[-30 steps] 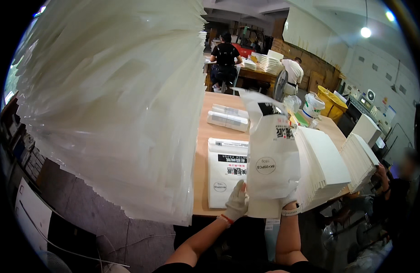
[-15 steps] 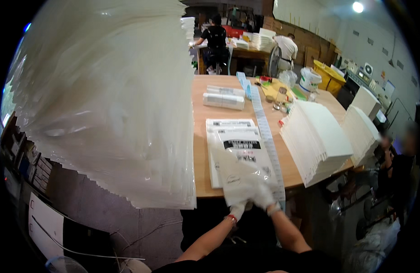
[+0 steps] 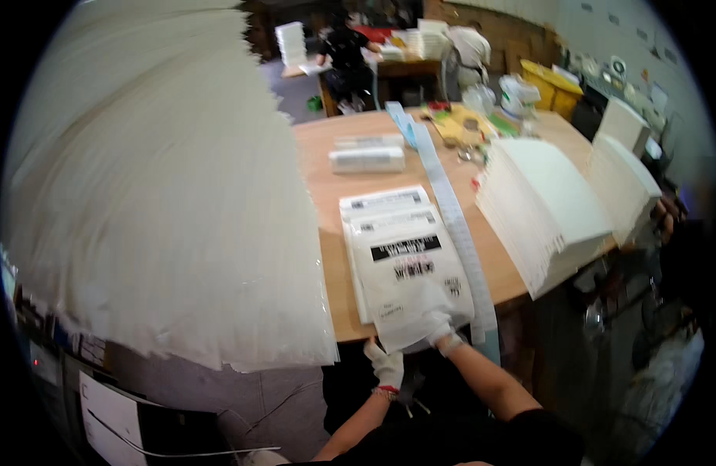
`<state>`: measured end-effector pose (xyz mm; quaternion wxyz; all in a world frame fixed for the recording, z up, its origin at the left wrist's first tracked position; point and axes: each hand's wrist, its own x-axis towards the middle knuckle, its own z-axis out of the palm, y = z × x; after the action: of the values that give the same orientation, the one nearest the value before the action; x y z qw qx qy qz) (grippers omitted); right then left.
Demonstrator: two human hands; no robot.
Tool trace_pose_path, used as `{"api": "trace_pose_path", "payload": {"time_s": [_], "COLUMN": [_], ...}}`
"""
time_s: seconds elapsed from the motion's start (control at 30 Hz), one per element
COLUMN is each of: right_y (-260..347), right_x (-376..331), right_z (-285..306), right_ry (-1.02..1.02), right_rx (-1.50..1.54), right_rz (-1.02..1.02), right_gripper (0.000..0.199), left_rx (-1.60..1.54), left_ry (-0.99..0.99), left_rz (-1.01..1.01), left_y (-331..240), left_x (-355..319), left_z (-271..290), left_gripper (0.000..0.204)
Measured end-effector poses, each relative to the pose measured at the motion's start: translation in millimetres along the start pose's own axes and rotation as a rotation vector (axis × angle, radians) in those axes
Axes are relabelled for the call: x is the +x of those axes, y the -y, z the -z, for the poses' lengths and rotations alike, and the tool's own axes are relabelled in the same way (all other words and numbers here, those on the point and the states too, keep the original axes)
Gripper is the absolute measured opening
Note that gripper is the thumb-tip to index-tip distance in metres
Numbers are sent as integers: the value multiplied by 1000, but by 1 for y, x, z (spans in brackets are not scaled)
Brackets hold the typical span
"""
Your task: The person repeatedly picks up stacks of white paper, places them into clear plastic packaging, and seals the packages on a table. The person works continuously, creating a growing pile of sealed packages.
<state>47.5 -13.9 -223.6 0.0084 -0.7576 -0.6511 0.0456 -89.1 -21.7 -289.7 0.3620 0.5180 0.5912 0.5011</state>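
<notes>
Bag (image 3: 416, 252) just beside left fingers (image 3: 373, 352)

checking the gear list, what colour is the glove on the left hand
The glove on the left hand is white; the head view shows it best.

A pale wall (image 3: 606, 43) rises right, beyond a wooden table (image 3: 315, 144) and greyish floor (image 3: 171, 380).

The head-worn fisheye looks down across the table (image 3: 499, 268), seemingly close.
</notes>
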Motion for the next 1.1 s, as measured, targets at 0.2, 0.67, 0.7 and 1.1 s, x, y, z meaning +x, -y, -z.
{"api": "trace_pose_path", "payload": {"time_s": [0.2,0.67,0.7,1.1], "right_y": [-18,-183,-171,-197], "right_x": [-5,-103,-92,-90], "right_z": [13,-20,9,89], "right_ry": [192,-148,-86,-186], "right_rx": [98,914,900,722], "right_rz": [-308,-695,-701,-323], "right_gripper": [35,33,32,33], "left_rx": [312,225,169,-477], "left_ry": [283,662,729,1186], "left_rz": [-491,-566,-559,1098], "left_y": [-33,-48,-54,-167], "left_x": [31,-12,-15,9], "left_z": [49,84,79,-141], "left_gripper": [14,18,15,8]}}
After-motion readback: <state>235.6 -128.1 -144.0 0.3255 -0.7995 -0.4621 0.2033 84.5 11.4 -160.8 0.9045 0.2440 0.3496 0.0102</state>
